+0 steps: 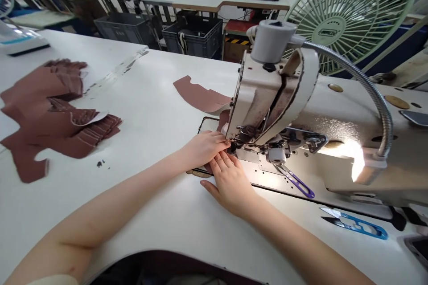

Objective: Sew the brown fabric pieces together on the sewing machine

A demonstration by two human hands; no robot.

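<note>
My left hand (207, 147) lies low beside the needle area of a sewing machine (257, 93), fingers reaching toward the presser foot, thumb hidden. Just below it, my right hand (232, 182) rests flat with its fingers stretched out and the thumb apart. Both press on a brown leather-like piece, mostly hidden beneath them. A curved brown piece (200, 95) with a pale underside extends behind the machine head; whether it is the same piece I cannot tell. Purple thread snips (302, 187) lie on the machine bed, near my right hand.
Brown cut pieces (43, 111) are stacked at the left of the white table (140, 205). Blue thread snips (364, 227) lie at the right. A lit lamp (364, 167) hangs by the machine arm. Behind stand a green fan (334, 31) and grey crates (194, 38).
</note>
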